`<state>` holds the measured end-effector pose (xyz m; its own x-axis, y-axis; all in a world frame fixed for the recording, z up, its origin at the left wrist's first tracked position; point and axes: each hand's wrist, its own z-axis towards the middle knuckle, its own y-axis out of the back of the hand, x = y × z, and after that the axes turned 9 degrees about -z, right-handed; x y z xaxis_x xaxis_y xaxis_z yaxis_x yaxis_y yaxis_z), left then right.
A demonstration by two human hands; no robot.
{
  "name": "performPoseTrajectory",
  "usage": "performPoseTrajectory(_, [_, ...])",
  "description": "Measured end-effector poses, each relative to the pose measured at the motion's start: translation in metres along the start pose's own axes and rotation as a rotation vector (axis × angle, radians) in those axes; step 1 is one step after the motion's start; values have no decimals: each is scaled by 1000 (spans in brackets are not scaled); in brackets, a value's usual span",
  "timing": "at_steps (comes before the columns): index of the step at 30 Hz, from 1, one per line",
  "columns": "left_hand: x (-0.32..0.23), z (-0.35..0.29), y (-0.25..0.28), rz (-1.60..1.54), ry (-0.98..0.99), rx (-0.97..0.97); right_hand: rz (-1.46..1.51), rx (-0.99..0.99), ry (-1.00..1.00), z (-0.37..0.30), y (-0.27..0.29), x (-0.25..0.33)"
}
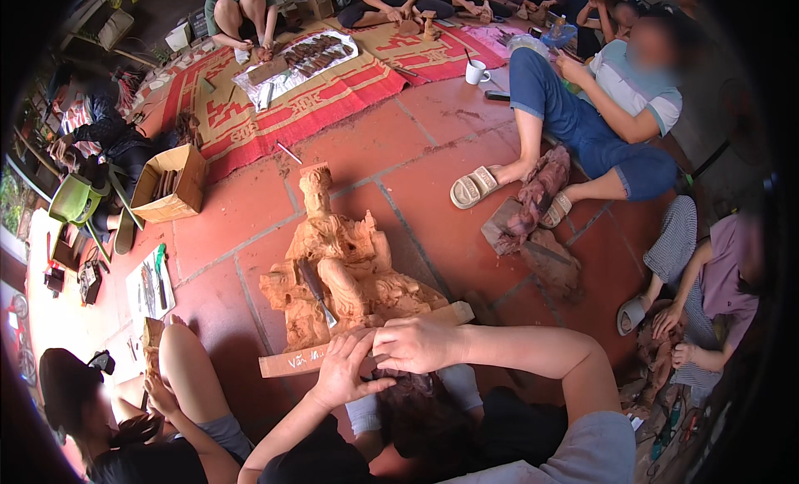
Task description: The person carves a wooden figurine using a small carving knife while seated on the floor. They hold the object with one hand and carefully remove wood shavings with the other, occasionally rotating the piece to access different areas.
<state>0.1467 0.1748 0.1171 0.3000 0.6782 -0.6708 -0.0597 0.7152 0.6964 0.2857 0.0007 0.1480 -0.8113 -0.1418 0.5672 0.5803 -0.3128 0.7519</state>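
Note:
My left hand (343, 371) and my right hand (416, 344) meet just in front of my lap. Both have curled fingers, and the right overlaps the left's fingertips. Whatever they grip between them is covered by the fingers. Right below them shows a dark reddish-brown lump (409, 382), probably wood, partly hidden by the hands. Just beyond stands a large orange-brown wooden carving (341, 263) of a seated figure. A chisel (315, 289) with a dark handle leans on its front, blade down. The carving's flat wooden base edge (293, 362) bears white handwriting and passes behind my hands.
At left, a person holds a piece of wood (151, 351); chisels lie on a white sheet (151, 286) near a cardboard box (185, 203). Ahead is a red mat (333, 109) with tools. At right, a seated person's sandalled foot (476, 186) is beside dark wood (541, 193) and a mug (476, 73).

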Motion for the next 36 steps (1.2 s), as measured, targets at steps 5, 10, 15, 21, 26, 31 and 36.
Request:
performPoseTrajectory(5, [-1, 1, 2, 18, 8, 17, 237, -15, -164, 3, 16, 1])
performPoseTrajectory(10, [0, -3, 2, 10, 25, 15, 3, -15, -25, 1, -3, 4])
performPoseTrajectory(15, [3, -2, 0, 3, 18, 21, 266, -19, -232, 4, 16, -1])
performPoseTrajectory(21, [1, -1, 1, -5, 8, -10, 30, -27, -16, 2, 2, -1])
performPoseTrajectory(26, [-2, -2, 4, -6, 23, -8, 336, -11, -181, 10, 20, -5])
performPoseTrajectory(31, [3, 1, -5, -31, 7, -40, 212, -61, -165, -4, 10, -8])
performPoseTrajectory(36, [5, -10, -4, 3, 62, -19, 673, -341, -506, -22, 28, -17])
